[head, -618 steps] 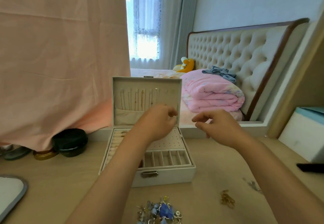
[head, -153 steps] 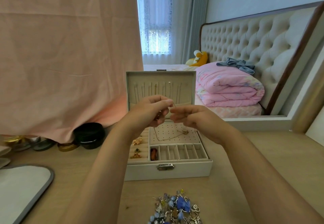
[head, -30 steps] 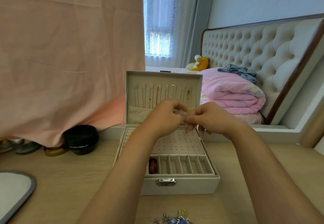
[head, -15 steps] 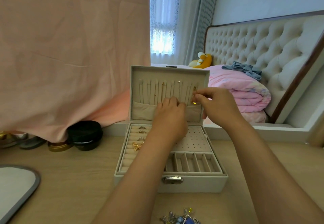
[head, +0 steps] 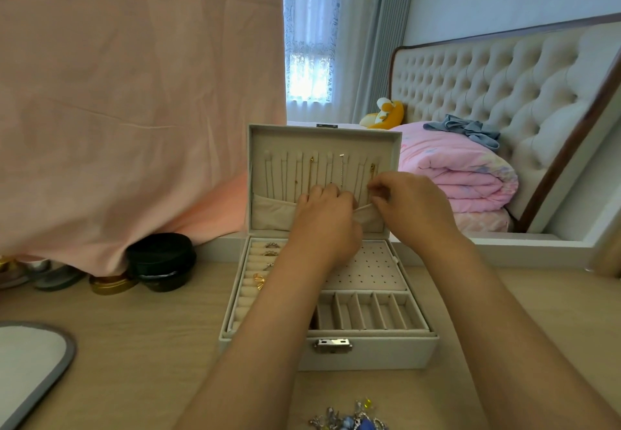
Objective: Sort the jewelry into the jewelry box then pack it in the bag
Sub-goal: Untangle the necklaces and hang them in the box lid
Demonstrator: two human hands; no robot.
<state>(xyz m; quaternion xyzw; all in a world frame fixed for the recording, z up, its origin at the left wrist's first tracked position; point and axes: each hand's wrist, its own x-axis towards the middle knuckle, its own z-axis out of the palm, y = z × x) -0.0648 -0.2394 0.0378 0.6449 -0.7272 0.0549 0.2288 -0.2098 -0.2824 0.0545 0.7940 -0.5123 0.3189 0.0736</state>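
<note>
The cream leatherette jewelry box [head: 369,352] stands open on the pale wooden surface [head: 134,345], lid upright. The left hand [head: 324,217] curls its fingers over the rim of the lid's fabric pocket [head: 272,211]; the right hand [head: 411,207] pinches a thin gold chain [head: 372,169] hung at the far-right hook. A few rings [head: 270,254] sit in the left rolls — yet a heap of blue and silver trinkets [head: 349,423] waits at the near edge, and no bag shows — so sorting looks partway done.
</note>
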